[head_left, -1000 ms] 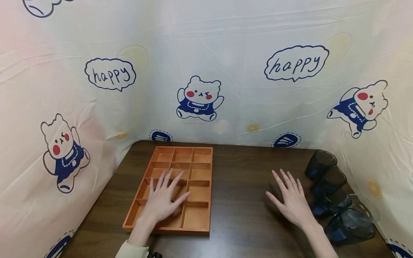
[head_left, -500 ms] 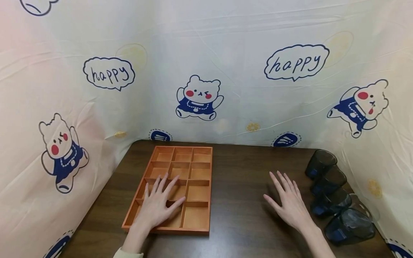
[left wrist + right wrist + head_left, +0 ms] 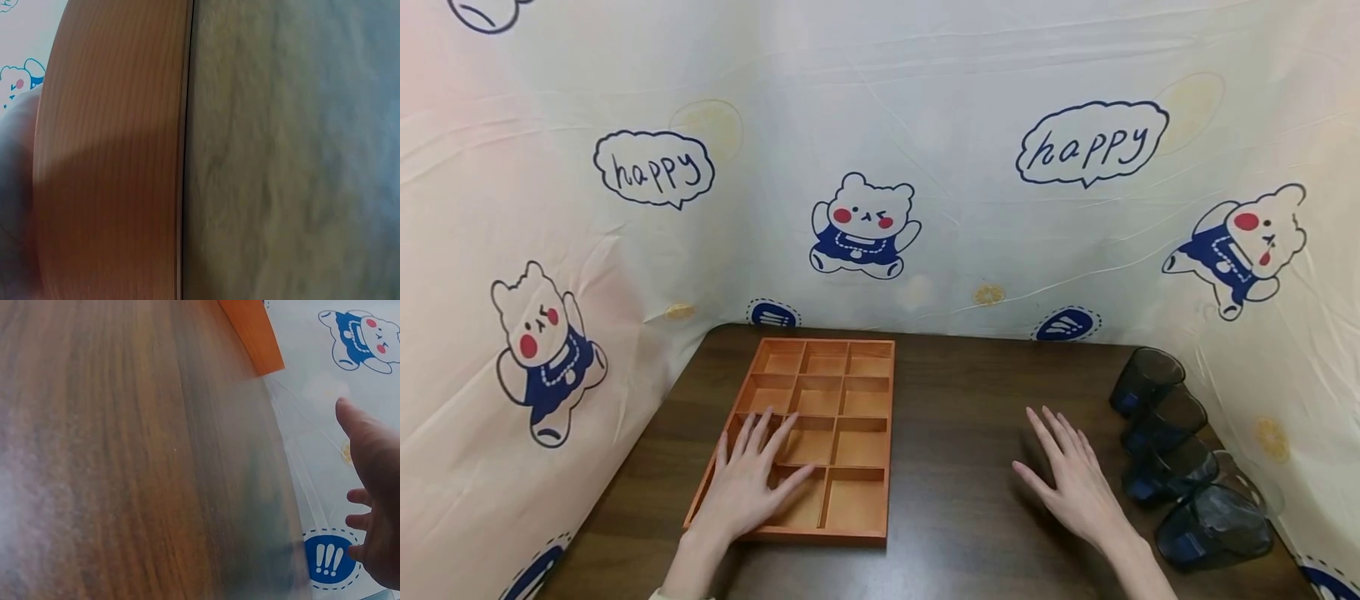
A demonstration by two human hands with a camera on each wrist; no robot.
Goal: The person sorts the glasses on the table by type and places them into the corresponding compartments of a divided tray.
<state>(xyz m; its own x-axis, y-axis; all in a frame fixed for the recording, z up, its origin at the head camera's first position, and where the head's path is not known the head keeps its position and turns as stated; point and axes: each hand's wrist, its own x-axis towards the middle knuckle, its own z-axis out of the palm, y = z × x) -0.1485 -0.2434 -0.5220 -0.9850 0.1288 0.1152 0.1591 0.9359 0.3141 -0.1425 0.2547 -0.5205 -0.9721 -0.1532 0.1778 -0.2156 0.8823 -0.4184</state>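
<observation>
In the head view, the tabletop (image 3: pixel 962 450) meets a printed sheet (image 3: pixel 955 92) along its far edge, across the middle of the frame. The wooden tray (image 3: pixel 890 442) sits left of centre, inside the left table edge; between its right rim and the right hand (image 3: pixel 1078 492) runs a broad stretch of tabletop. At lower right, dark glasses (image 3: pixel 1168 475) line the right edge, just beside that hand. The left hand (image 3: pixel 741 492) is over the tray's lower left part, fingers spread and relaxed, gripping nothing; the right is likewise loose and free. The tray is orange-brown wood, a rectangle of twelve boxes in four rows of three; the four glasses are smoky, see-through and round-mouthed. The creased, pale sheet carries outlined bears (image 3: pixel 866 229). Compared with half a second ago, the left hand has slid toward the lower left, uncovering more of the tray's middle column; tray and glasses keep their places.

In the left wrist view, the tray's straight-grained side wall fills the left half, with mottled tabletop to its right. Part of the hand shows at the left edge, too blurred to tell whether it touches.

In the right wrist view, streaky wood ends in a slanting edge right of centre. A tray corner shows at the top; the hand reaches in from the right, thumb extended.
</observation>
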